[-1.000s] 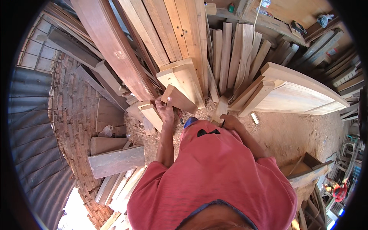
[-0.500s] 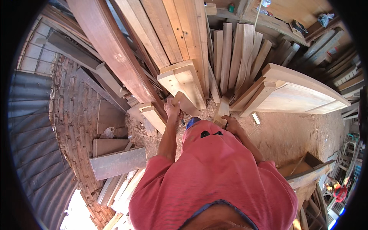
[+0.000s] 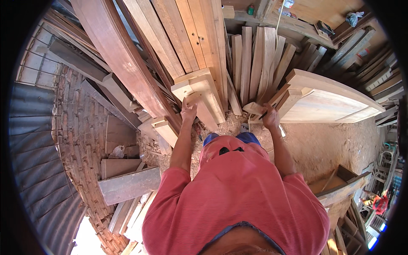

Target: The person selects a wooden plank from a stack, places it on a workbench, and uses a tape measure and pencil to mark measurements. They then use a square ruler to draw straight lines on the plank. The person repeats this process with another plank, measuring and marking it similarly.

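Observation:
My left hand (image 3: 188,113) is at the left edge of a short wooden board (image 3: 205,111), with fingers and thumb closed about it. The board stands tilted in front of pale joined planks (image 3: 193,86). My right hand (image 3: 271,117) is raised over the floor to the right, closed on a thin dark stick-like thing (image 3: 263,115); its exact kind cannot be made out. Just left of that hand lies a wooden block end (image 3: 253,108), apart from the left-hand board. The right hand's fingertips are partly hidden.
Long planks (image 3: 176,38) lean ahead of me, with upright timbers (image 3: 257,63) to their right. A curved wooden panel (image 3: 335,102) stands at the right. Boards (image 3: 129,182) lie at the left beside a brick wall (image 3: 78,127). A person in red (image 3: 379,204) is far right.
My right hand has moved forward and right, away from near my body. The left-hand board now leans farther forward, toward the pale planks, and my left hand has shifted slightly forward.

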The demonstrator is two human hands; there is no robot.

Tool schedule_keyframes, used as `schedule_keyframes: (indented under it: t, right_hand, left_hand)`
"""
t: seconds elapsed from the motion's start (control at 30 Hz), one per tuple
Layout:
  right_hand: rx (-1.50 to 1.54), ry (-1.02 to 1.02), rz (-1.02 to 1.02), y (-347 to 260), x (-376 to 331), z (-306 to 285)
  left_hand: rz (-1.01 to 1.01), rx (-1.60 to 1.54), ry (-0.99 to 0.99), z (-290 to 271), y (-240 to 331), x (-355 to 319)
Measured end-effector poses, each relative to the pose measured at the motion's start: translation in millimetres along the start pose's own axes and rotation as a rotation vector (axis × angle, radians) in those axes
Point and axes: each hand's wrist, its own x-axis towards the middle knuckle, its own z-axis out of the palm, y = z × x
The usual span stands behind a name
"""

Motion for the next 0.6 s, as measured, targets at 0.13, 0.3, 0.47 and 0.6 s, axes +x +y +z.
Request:
schedule_keyframes:
  t: [0.13, 0.3, 0.47, 0.6]
  right_hand:
    - [-0.020, 0.110, 0.091, 8.2, 23.7, -8.9]
    - [-0.062, 0.088, 0.194, 18.8, 48.1, -11.1]
    - [-0.021, 0.147, 0.231, 26.9, 57.3, -7.1]
    - [0.058, 0.174, 0.249, 28.5, 54.9, -4.2]
  left_hand:
    - [0.025, -0.122, -0.016, -2.6, -9.6, 0.2]
    - [-0.105, -0.310, -0.077, -8.2, -28.4, 5.6]
    - [-0.104, -0.130, 0.039, -4.5, -52.5, -10.6]
    - [-0.085, -0.107, -0.096, 8.1, -76.6, -51.0]
